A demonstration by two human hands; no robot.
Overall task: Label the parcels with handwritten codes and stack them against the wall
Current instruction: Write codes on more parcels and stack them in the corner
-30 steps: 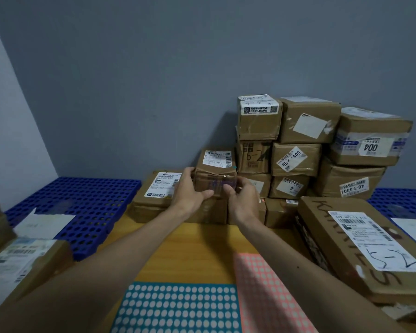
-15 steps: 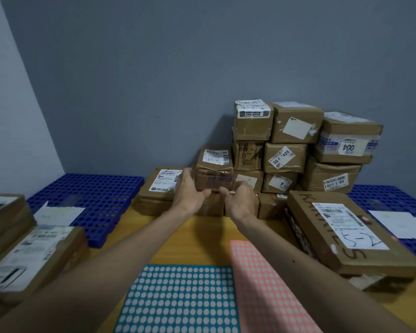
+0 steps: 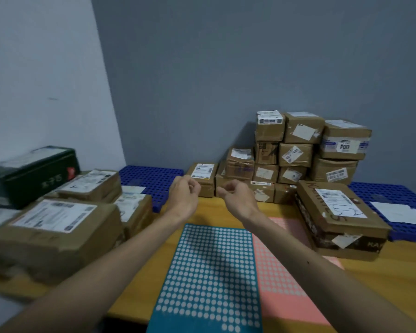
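Left hand [image 3: 184, 195]: hovers over the far middle of the table [image 3: 394, 272], fingers loosely curled toward the thumb, nothing held; touches no parcel.
Right hand [image 3: 238, 199]: hovers just beside the left one with a gap between the two, fingers likewise loosely curled and empty.
Parcel stack [image 3: 298, 152]: brown cardboard boxes piled in several tiers at the table's far edge, right of centre, backed against the grey wall [image 3: 226, 68]; white shipping labels on most faces, one reading "004".
Small parcel [image 3: 240, 162]: sits at the stack's left flank atop a lower box, touching the taller column to its right; white label on top, faint dark marking on the near face, not legible.
Flat parcel [image 3: 202, 175]: lies at the far edge, just left of the small parcel, label up.
Large box [image 3: 334, 212]: rests near the right edge, in front of the stack; black handwritten strokes on its white label and lid.
Unstacked parcels [image 3: 55, 231]: crowd the left edge, several layered, labels up, blurred.
Dark green box [image 3: 31, 174]: sits behind them toward the far left corner.
Teal dot sheet [image 3: 209, 272]: lies flat at the near edge, centre, between the forearms.
Pink dot sheet [image 3: 281, 272]: lies against the teal sheet's right side, crossed by the right forearm.
Blue grid mats [image 3: 151, 179]: flank the stack along the far edge, left and right.
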